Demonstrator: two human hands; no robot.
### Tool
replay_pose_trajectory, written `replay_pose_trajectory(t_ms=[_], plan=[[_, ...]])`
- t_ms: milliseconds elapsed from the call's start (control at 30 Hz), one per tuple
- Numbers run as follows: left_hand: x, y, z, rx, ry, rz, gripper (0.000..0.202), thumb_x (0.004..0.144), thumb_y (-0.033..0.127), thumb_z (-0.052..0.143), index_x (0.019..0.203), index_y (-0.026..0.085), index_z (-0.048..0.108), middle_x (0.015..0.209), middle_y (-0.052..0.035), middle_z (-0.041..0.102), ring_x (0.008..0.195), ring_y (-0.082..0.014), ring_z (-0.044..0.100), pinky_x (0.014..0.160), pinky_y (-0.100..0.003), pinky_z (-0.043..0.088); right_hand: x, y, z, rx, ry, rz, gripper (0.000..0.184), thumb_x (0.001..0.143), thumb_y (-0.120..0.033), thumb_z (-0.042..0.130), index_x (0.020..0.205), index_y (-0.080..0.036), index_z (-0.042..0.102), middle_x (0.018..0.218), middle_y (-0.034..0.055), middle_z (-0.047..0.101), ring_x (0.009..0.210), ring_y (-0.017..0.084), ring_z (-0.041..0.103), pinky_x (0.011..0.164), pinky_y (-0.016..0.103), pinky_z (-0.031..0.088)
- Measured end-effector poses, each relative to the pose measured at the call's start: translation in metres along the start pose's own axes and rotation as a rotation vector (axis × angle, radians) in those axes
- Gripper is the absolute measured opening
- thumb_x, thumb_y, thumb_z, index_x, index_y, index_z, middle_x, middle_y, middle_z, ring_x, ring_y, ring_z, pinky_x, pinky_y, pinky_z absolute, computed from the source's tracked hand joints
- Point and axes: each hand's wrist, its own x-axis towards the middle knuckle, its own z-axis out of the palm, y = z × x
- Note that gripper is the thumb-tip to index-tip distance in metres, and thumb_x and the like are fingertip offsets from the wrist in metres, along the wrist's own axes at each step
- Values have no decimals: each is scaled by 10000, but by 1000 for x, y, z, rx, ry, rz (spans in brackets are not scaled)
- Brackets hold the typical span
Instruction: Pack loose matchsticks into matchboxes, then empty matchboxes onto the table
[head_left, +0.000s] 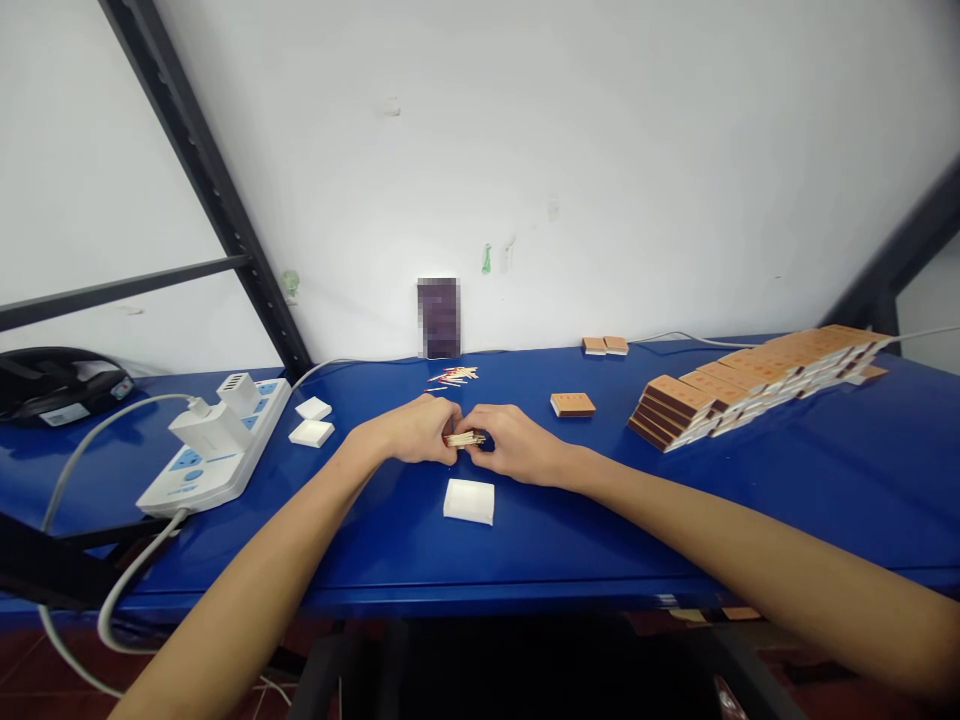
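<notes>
Between my two hands is a small bundle of matchsticks (pixel 463 439), held just above the blue tabletop. My left hand (pixel 421 430) has its fingers curled round the bundle's left end. The fingertips of my right hand (pixel 510 442) pinch the other end. A white matchbox tray (pixel 469 501) lies in front of my hands, close to the table's front edge. Behind my hands is a loose scatter of red-tipped matches (pixel 454 377). To the right of my right hand sits an orange-topped matchbox (pixel 572 404).
Several matchboxes (pixel 757 380) are stacked in a long row at the right. Two more matchboxes (pixel 604 345) lie by the wall. At left are two white trays (pixel 312 432), a power strip (pixel 217 450) with plugs and cables, and a black headset-like object (pixel 64 388).
</notes>
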Motion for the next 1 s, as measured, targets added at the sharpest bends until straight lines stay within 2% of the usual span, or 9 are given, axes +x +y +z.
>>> replay_pose_trajectory(t_ms=[533, 1000], plan=[[3, -1, 6, 57, 14, -16, 80, 591, 236, 604, 618, 185, 547, 561, 18, 566, 487, -121, 463, 489, -266, 302, 0, -1, 0, -69, -55, 34, 152, 798, -106, 545, 881, -167, 657, 818, 43, 665, 732, 154, 579, 676, 259, 401], [3, 4, 5, 63, -21, -17, 44, 608, 219, 579, 612, 193, 543, 550, 21, 540, 492, -131, 470, 488, -279, 287, 4, -2, -1, 38, -18, 98, 134, 753, -97, 609, 852, -168, 665, 763, 10, 656, 666, 123, 548, 627, 236, 375]])
